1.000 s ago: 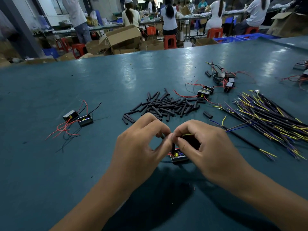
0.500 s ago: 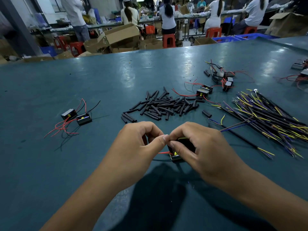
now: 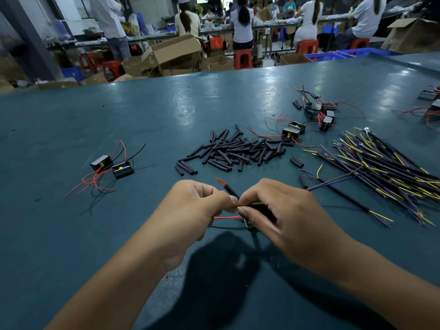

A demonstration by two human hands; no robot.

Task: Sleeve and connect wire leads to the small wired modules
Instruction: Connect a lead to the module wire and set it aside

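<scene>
No readable brand, label or writing anywhere; module faces too small to make out. Left hand (image 3: 190, 210) fingers curled, pinching a black sleeve (image 3: 230, 192) with a red lead (image 3: 220, 181) poking out its far end. Right hand (image 3: 285, 215) curled round a small black module (image 3: 259, 207), thumb and forefinger meeting the left fingertips at the sleeve's near end. Another red wire (image 3: 227, 217) runs from the module leftward under the left hand.

Surface: dark teal table (image 3: 71, 234), glossy, light glare patches at the far side, small specks of debris. Pile of black sleeves (image 3: 238, 148) just beyond the hands. Two modules with red and black leads (image 3: 112, 164) at left. Bundle of black cables with yellow, purple and blue ends (image 3: 381, 163) at right. More wired modules (image 3: 316, 113) at far right.

Room: workshop, people in white tops seated on red stools (image 3: 242, 58) at a long bench, open cardboard boxes (image 3: 176, 51) on the floor, blue crates (image 3: 333, 55).
</scene>
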